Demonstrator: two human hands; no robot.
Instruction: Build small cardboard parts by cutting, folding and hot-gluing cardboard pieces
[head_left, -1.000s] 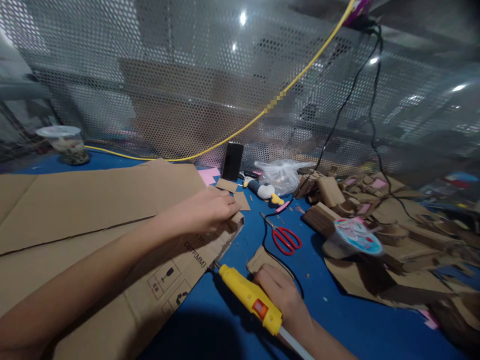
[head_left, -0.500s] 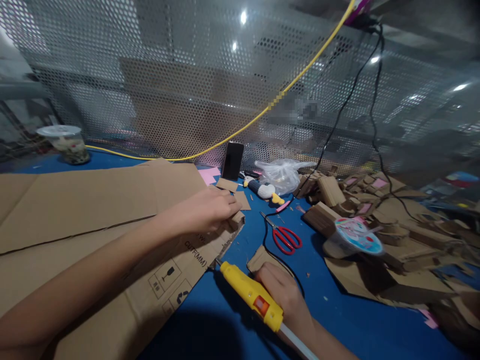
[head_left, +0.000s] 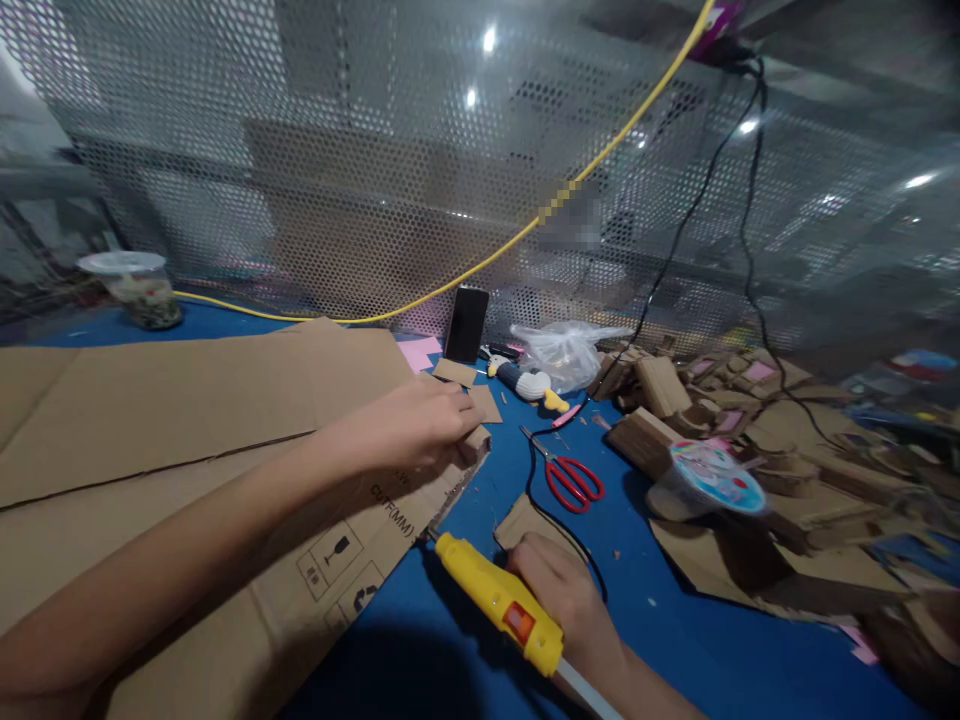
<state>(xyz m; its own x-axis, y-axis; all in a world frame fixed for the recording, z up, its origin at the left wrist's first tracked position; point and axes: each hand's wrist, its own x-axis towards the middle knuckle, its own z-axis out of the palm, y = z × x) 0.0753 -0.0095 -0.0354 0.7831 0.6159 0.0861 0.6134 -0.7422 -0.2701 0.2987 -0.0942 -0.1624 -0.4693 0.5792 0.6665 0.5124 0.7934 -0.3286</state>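
A large printed cardboard sheet (head_left: 225, 400) lies on the blue table at the left. My left hand (head_left: 427, 425) is closed over its right corner, fingers bent round a folded or raised strip of cardboard at the edge. Below it, my right hand (head_left: 559, 590) grips a yellow glue gun (head_left: 499, 600) with an orange switch and a pale glue stick out of its rear. The nozzle points up and left, at the cut edge of the sheet near the printed text. Whether it touches the edge cannot be made out.
Red-handled scissors (head_left: 571, 482) lie right of the sheet. Behind are a phone (head_left: 466, 325), a plastic bag (head_left: 566, 355) and a small cardboard piece (head_left: 485, 403). Cardboard scraps (head_left: 810, 450) and a lidded cup (head_left: 705, 482) stand right; another cup (head_left: 139, 290) stands far left. A black cord (head_left: 534, 465) crosses the table.
The glue gun and my right hand have shifted slightly left and down along the edge of the sheet. My left hand has stayed nearly in place.
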